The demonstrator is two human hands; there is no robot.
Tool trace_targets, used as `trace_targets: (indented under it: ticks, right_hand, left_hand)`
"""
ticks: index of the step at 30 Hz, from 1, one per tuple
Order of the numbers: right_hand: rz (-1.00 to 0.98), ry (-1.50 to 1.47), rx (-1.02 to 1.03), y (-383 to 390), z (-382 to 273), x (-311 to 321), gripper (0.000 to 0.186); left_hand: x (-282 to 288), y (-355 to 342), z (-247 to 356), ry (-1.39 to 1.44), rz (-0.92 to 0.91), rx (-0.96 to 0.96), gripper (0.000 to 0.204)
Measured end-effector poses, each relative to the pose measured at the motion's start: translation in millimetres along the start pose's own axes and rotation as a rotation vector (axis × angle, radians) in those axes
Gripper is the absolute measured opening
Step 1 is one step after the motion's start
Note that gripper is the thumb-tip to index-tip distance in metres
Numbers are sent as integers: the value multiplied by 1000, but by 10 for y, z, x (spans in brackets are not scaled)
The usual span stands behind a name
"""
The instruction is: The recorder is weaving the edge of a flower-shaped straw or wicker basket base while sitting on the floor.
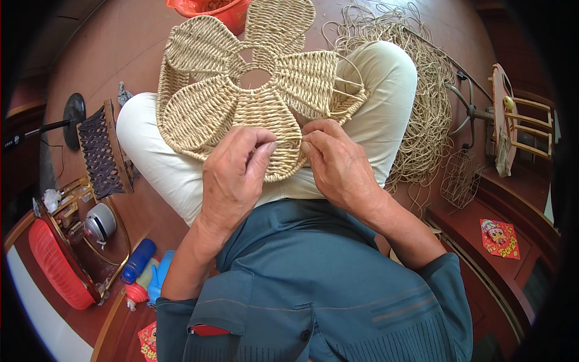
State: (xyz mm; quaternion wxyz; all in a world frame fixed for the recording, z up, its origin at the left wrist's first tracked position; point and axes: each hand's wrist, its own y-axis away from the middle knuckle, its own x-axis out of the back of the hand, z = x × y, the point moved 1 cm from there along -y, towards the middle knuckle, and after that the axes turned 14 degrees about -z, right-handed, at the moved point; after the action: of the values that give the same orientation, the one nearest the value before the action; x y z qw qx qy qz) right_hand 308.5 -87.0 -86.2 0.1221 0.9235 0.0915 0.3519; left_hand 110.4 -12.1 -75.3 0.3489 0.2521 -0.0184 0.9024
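Straw-coloured cord is forming a flower-shaped woven basket [194, 114], five petals spreading around a round central opening. The piece is lying across the lap of a seated person, resting on pale trousers [154, 142]. On its right side, thin bare frame wire [357, 67] is showing beside the right petal.

Left hand [234, 169]: sitting over the left part of the front petal, fingers curling in, thumb nearing the index finger; cannot tell whether a strand is being pinched there. Right hand [339, 169]: bunching its fingertips at the front petal's right edge; whether they are gripping the rim or a loose strand, cannot tell.

Surroundings: a big tangled heap of cord [422, 114] is covering the floor to the right of the knee. An orange-red bucket [232, 15] is standing beyond the basket, partly hidden by it. On the left, a dark strap-woven seat [101, 154] is appearing tilted; nearer, a blue bottle [139, 260] is lying near a red plastic basket [57, 265].
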Motion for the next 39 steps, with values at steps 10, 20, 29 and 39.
trace_targets:
  ticks: [10, 20, 29, 39]
  right_hand:
    - [-121, 116, -59, -53, -27, 176, 16]
    - [-67, -192, -50, -100, -35, 156, 15]
    - [-97, -439, -118, -79, -52, 132, 30]
    - [-181, -464, -43, -140, 49, 92, 50]
  left_hand:
    - [-60, 57, -64, -153, 28, -91, 10]
    - [-81, 63, -83, -148, 32, -102, 10]
    - [-142, 11, -41, -325, -52, -181, 14]
    - [-142, -68, 39, -401, -135, -189, 14]
